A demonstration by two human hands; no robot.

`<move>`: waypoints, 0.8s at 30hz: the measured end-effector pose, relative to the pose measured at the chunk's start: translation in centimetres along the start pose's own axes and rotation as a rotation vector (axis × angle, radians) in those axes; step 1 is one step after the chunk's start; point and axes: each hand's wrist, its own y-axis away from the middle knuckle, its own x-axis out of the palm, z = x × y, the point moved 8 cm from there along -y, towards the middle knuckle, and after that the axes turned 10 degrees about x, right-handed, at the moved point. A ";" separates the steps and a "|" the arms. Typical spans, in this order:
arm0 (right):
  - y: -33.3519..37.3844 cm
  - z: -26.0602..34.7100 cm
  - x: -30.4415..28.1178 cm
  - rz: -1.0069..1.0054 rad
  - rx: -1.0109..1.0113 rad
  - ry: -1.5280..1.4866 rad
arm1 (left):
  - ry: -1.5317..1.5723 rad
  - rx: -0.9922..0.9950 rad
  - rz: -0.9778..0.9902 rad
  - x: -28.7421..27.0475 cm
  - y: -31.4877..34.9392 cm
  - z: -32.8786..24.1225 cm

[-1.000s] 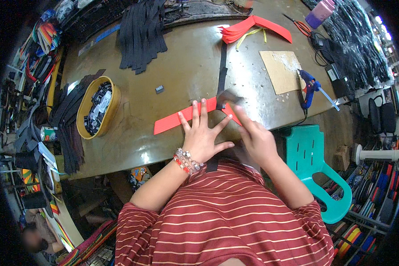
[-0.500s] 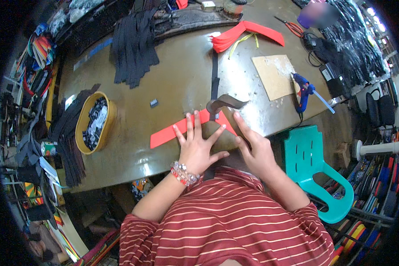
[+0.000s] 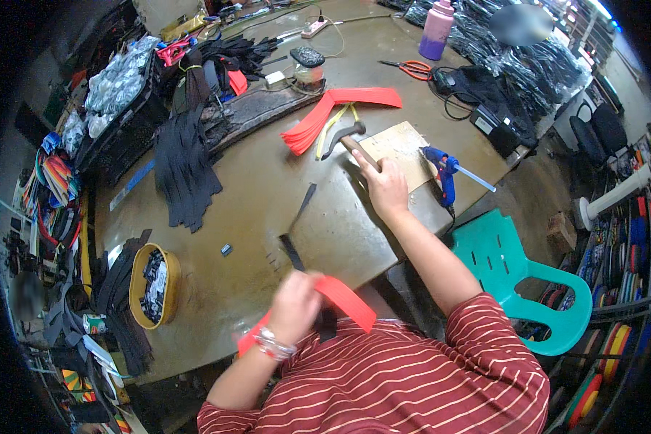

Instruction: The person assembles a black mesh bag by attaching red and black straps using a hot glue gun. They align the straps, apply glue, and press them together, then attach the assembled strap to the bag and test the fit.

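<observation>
The right hand (image 3: 385,186) gripped the hammer (image 3: 342,136) — best held firmly. The left hand (image 3: 294,304) pinched a red strap (image 3: 347,300), blurred — it wanted steadying flat on the surface (image 3: 267,188).

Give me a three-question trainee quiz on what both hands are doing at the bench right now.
1. True or false: the right hand grips the wooden handle of a hammer.
2. What does the left hand hold? A) scissors B) a folded red strap C) a bottle
3. Which tool lies just to the right of the right hand, on the table?

Key: 1. True. 2. B. 3. The blue glue gun.
</observation>
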 end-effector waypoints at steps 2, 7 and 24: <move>0.3 -0.9 1.9 0.131 0.074 0.070 | 0.512 -0.253 -0.349 -4.1 -1.1 4.3; 0.9 -0.6 1.2 0.068 0.017 0.028 | 1.192 -0.533 -0.919 -6.2 1.0 10.1; -0.6 17.3 7.7 0.645 0.022 -0.283 | -0.310 -0.107 -0.003 -1.1 -2.4 8.9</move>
